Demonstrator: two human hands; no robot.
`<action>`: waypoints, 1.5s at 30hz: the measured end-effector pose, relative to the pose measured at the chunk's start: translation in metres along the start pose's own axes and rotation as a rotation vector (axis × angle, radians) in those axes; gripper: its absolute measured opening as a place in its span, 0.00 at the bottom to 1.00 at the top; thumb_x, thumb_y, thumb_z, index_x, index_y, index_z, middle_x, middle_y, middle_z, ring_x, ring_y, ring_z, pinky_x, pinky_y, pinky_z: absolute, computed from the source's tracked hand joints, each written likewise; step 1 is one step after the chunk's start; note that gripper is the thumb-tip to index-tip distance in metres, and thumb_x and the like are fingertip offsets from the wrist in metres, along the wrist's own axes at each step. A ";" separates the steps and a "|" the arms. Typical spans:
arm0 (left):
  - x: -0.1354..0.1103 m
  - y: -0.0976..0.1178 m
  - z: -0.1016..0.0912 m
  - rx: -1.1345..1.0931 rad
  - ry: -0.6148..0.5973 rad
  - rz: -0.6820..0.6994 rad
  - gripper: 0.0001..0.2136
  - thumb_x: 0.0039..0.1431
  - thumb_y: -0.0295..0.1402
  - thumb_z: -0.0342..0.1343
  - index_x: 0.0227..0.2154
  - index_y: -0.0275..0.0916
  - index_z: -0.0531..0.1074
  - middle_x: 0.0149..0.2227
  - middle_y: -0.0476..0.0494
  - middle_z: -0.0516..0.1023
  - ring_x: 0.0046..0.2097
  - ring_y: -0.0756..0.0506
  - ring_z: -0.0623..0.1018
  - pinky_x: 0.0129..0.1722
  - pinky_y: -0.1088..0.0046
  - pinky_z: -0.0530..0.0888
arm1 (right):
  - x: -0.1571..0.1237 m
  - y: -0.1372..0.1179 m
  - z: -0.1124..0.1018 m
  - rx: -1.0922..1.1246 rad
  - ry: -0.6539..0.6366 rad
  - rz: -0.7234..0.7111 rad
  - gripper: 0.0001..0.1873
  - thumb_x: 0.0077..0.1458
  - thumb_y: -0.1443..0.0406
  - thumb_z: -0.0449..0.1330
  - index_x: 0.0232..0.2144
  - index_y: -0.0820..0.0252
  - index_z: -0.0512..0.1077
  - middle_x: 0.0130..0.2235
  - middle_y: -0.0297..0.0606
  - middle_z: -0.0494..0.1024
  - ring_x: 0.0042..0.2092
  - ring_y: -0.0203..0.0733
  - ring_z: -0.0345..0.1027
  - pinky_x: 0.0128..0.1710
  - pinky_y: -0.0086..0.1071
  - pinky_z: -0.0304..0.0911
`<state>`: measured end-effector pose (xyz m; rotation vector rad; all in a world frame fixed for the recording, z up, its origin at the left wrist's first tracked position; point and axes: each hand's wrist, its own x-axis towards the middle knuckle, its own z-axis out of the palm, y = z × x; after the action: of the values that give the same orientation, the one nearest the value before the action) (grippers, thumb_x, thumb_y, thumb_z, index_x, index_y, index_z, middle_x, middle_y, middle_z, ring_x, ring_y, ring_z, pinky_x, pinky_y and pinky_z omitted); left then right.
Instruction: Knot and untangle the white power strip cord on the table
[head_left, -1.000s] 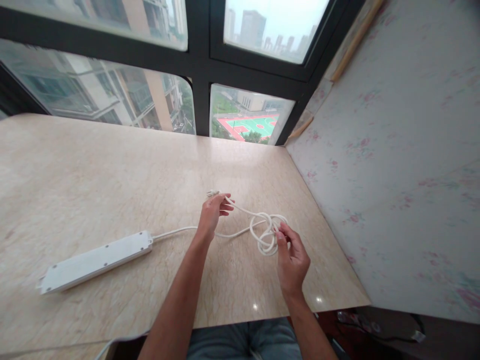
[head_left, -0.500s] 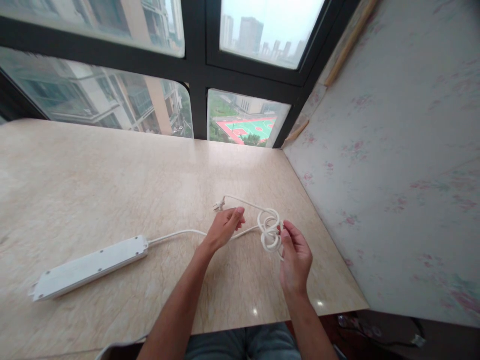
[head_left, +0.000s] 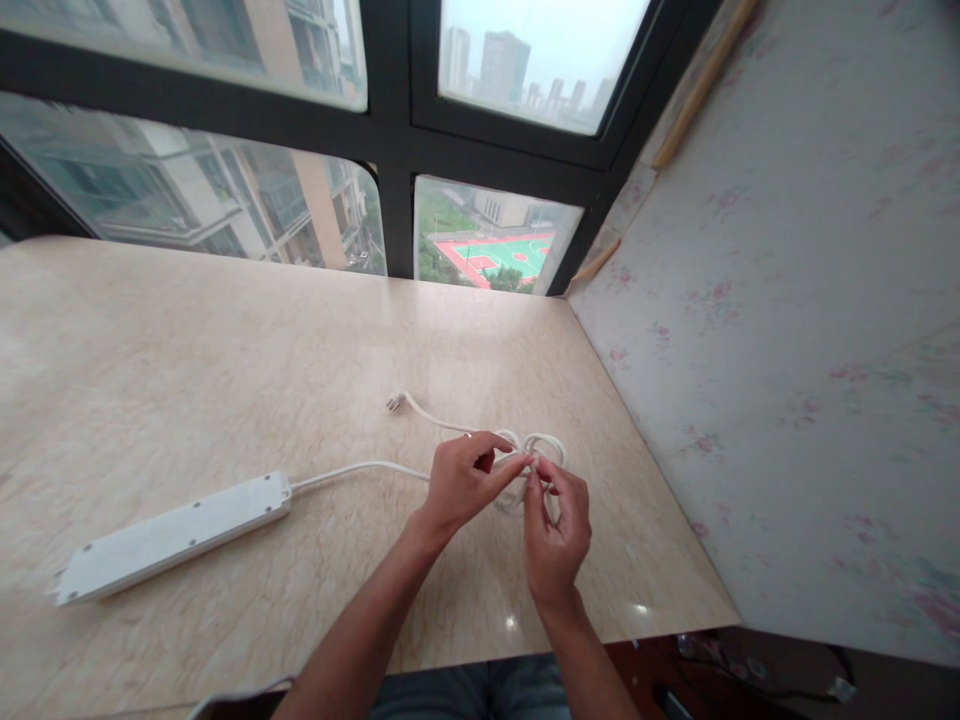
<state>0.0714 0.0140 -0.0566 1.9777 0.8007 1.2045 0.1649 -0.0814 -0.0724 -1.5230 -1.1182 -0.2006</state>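
Note:
A white power strip [head_left: 169,535] lies on the beige marble table [head_left: 187,340] at the left. Its white cord [head_left: 352,470] runs right into a tangle of loops [head_left: 541,445]. The plug end [head_left: 395,402] lies free on the table beyond my hands. My left hand [head_left: 465,480] pinches the cord at the loops. My right hand [head_left: 555,525] meets it fingertip to fingertip, also pinching the looped cord. Most of the tangle is hidden behind my fingers.
A dark-framed window [head_left: 390,150] runs along the table's far edge. A floral-papered wall [head_left: 787,330] closes off the right side. The table's near edge [head_left: 675,610] sits just above my lap, with dark cables on the floor [head_left: 757,670] at the lower right.
My left hand let go of the plug end and moved right to the loops. The plug now lies on the table. My right hand shifted slightly left, and both hands now meet at the tangle.

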 end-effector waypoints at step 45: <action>0.008 -0.027 0.009 -0.324 0.153 -0.299 0.14 0.59 0.44 0.56 0.26 0.38 0.71 0.24 0.51 0.65 0.28 0.51 0.63 0.30 0.74 0.63 | 0.006 0.003 -0.041 0.574 -0.483 0.798 0.14 0.53 0.55 0.63 0.34 0.60 0.72 0.24 0.31 0.70 0.25 0.33 0.62 0.23 0.25 0.57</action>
<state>0.0788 0.0338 -0.0776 1.4621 0.8792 1.2270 0.1891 -0.1124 -0.0576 -1.3908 -0.7392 0.9930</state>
